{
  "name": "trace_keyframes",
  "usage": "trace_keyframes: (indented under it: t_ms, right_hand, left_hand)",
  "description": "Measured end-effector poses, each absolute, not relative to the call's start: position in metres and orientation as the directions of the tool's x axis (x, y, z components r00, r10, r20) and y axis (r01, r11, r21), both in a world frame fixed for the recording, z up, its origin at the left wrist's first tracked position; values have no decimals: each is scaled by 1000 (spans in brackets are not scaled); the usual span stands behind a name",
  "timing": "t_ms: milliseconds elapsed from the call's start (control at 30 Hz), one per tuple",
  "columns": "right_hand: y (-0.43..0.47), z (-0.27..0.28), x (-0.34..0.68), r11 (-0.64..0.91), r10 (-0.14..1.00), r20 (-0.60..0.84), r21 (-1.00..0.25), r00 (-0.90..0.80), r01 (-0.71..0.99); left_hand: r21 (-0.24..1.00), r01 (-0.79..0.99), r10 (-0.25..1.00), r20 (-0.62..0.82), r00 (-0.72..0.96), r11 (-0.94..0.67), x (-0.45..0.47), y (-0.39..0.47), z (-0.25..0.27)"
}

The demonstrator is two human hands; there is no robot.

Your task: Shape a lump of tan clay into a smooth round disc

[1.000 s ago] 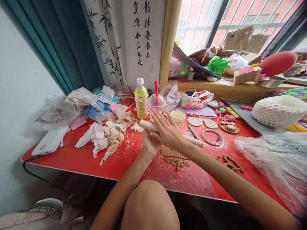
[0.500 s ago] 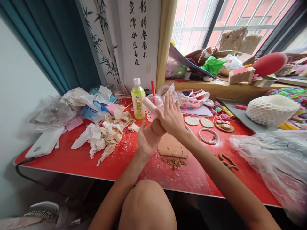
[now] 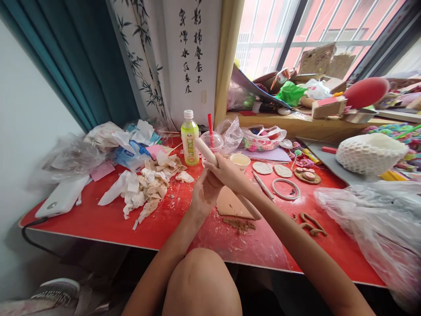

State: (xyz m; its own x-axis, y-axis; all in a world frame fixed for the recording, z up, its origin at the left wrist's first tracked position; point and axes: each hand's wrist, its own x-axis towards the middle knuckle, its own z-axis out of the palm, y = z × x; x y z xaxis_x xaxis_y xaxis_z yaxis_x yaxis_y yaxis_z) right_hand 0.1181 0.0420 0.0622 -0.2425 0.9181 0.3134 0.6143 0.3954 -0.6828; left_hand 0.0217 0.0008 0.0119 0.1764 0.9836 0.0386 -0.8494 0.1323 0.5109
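Over the red table (image 3: 144, 228), the left hand (image 3: 204, 193) cups the pale rod (image 3: 207, 152) from below, fingers partly hidden; the right hand (image 3: 228, 174) clasps it, thumb on top. Light, even palm pressure would suit, keeping its lower end off the clay slab (image 3: 230, 204).

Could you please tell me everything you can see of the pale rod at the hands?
The pale rod is a plain, smooth, off-white cylinder; its material is unclear. It slants from upper left to lower right, its lower end overlapping the right edge of the brown slab in this view. The right hand grips its middle; the left hand sits beneath, its contact mostly hidden.
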Motion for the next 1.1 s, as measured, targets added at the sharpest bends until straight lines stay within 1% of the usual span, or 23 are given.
trace_keyframes:
  t_ms: [67, 100, 133, 167, 200, 233, 267, 300, 367, 433, 500, 533, 600, 633, 667, 733, 767, 800, 867, 900, 933, 1000, 1100]
  right_hand:
    - [45, 65, 122, 358, 932, 315, -731, -177, 581]
    - [46, 69, 127, 347, 935, 330, -764, -133, 543]
    - [48, 75, 134, 341, 936, 343, -817, -85, 466]
    - [49, 81, 143, 332, 939, 341, -869, -44, 367]
    - [49, 87, 152, 306, 951, 310, -932, -11, 194]
    - [47, 93, 162, 247, 969, 247, -968, -15, 34]
    - [44, 97, 170, 158, 986, 162, -984, -47, -83]
    - [39, 98, 177, 49, 992, 65, -987, -104, -152]
    - [25, 93, 184, -170, 964, -126, -969, -233, -181]
    - [11, 80, 183, -332, 910, -244, -913, -336, -236]
    - [0, 64, 176, -401, 894, -266, -835, -361, -377]
    - [-4, 56, 173, -406, 901, -265, -797, -344, -447]
    - [-7, 45, 167, -393, 916, -271, -750, -295, -532]
    - [-6, 41, 166, -391, 919, -279, -742, -279, -545]
    - [-5, 38, 165, -391, 919, -285, -742, -271, -545]
    - [0, 33, 164, -384, 923, -289, -755, -256, -531]
    - [3, 32, 164, -376, 926, -287, -766, -245, -521]
    - [5, 30, 164, -365, 930, -283, -781, -234, -507]
    - [7, 29, 162, -337, 940, -267, -818, -212, -466]
    - [7, 30, 162, -319, 946, -254, -839, -202, -440]
    - [7, 31, 161, -297, 952, -235, -862, -195, -412]
    - [6, 34, 162, -245, 964, -187, -904, -190, -351]
    - [5, 38, 165, -166, 974, -118, -953, -193, -255]
  left_hand:
    - [569, -819, 997, -32, 66, 72, 20, 4, 6]
    - [595, -803, 998, -68, 7, 46, 19, 5, 3]
    - [614, -789, 995, -96, -41, 27, 18, 6, 1]
    - [627, -779, 991, -113, -75, 12, 16, 7, -1]
    - [633, -774, 989, -117, -93, 2, 15, 7, -1]
    - [637, -771, 989, -111, -97, -4, 14, 7, 0]
    - [644, -765, 990, -100, -96, -9, 14, 7, 2]
    - [646, -763, 992, -91, -92, -12, 14, 5, 6]
    - [685, -725, 993, -16, -118, -75, 16, 1, 15]
    - [786, -581, 976, 151, -154, -213, 19, -4, 25]
    - [875, -354, 943, 324, -78, -330, 23, -11, 30]
    - [897, -253, 927, 375, 1, -362, 25, -14, 31]
    - [910, -155, 903, 407, 138, -386, 28, -18, 28]
    - [907, -141, 895, 417, 160, -397, 29, -18, 25]
    - [902, -136, 893, 426, 143, -409, 29, -17, 22]
    - [913, -150, 921, 388, 37, -379, 28, -13, 14]
    - [930, -183, 947, 321, -10, -317, 27, -10, 11]
    - [946, -238, 974, 226, -9, -222, 26, -7, 8]
    - [928, -373, 992, 35, 123, 14, 24, -2, 5]
    - [901, -419, 980, -26, 199, 109, 24, -1, 4]
    - [880, -445, 967, -57, 247, 165, 24, 0, 5]
    - [868, -466, 972, -68, 224, 168, 25, -1, 6]
    - [872, -478, 993, -68, 96, 106, 27, -2, 9]
